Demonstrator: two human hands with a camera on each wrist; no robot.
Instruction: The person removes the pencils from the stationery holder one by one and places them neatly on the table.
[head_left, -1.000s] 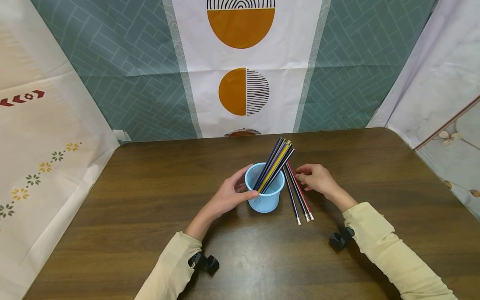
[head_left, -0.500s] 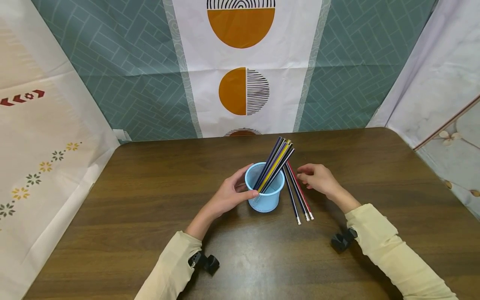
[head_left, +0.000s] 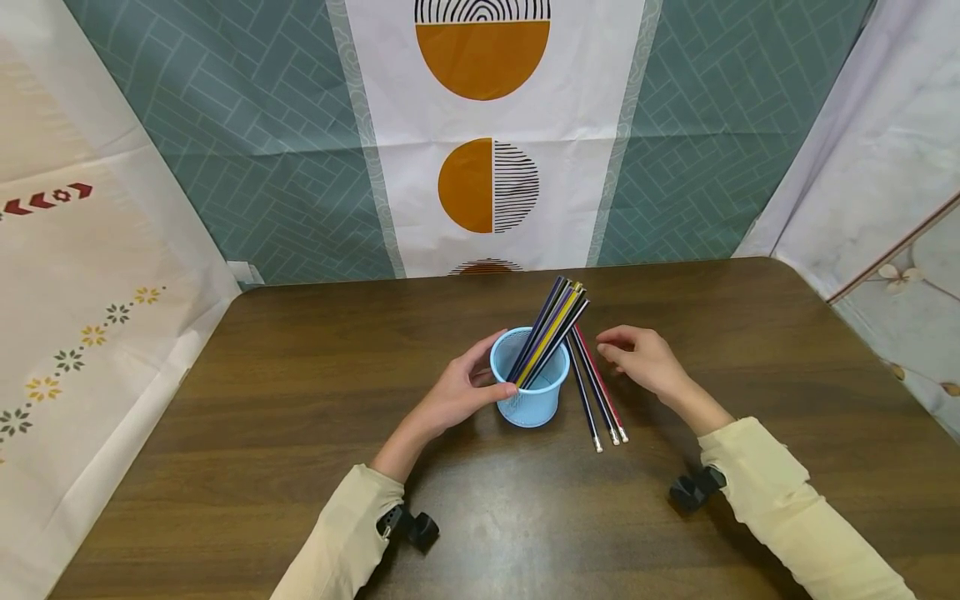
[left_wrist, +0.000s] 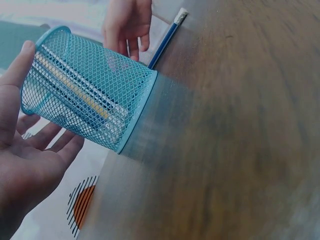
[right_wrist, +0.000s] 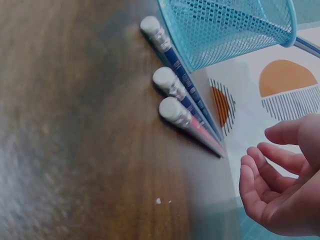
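Observation:
A light blue mesh pencil cup stands upright on the table, holding several dark, yellow and purple pencils that lean to the right. My left hand grips the cup near its rim; in the left wrist view the thumb is on one side and the fingers on the other. Right of the cup lie two dark blue pencils and a red pencil, their white eraser ends toward me. My right hand hovers just right of these, fingers loosely bent and holding nothing.
The brown wooden table reaches back to a patterned teal and white curtain. Pale cloths hang at the left and right sides. A black wrist camera is strapped to each sleeve.
My right hand has shifted slightly to the right, away from the loose pencils. The left hand, the cup and the pencils stay in place.

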